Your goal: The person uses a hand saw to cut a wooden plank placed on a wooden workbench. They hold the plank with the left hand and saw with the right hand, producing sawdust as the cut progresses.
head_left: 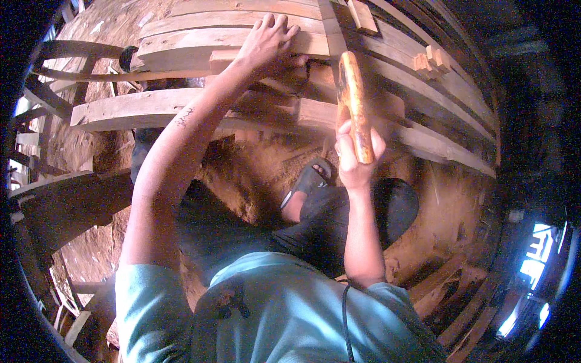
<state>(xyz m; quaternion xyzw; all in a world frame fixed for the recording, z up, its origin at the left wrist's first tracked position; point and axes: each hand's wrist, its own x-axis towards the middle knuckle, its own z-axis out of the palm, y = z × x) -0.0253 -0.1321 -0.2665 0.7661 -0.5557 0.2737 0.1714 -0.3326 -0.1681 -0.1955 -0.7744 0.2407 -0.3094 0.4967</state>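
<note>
My right hand [358, 151] is closed around the yellow-brown handle of a handsaw [350, 85]. The saw's blade [331, 27] points away from me and lies across the planks, running out of the top of the view. To its left, my left hand [270, 42] bears down on a pale wooden plank [193, 41], fingers bent over its top and thumb by the near edge. Whether the blade is in a cut cannot be made out.
A curved timber [139, 109] lies nearer me. Small wood offcuts [431, 62] and a short block [362, 15] rest on the boards at right. My sandalled foot [311, 178] stands on the sawdust-covered ground below. More timber [78, 206] is stacked at left, with boards [460, 296] at lower right.
</note>
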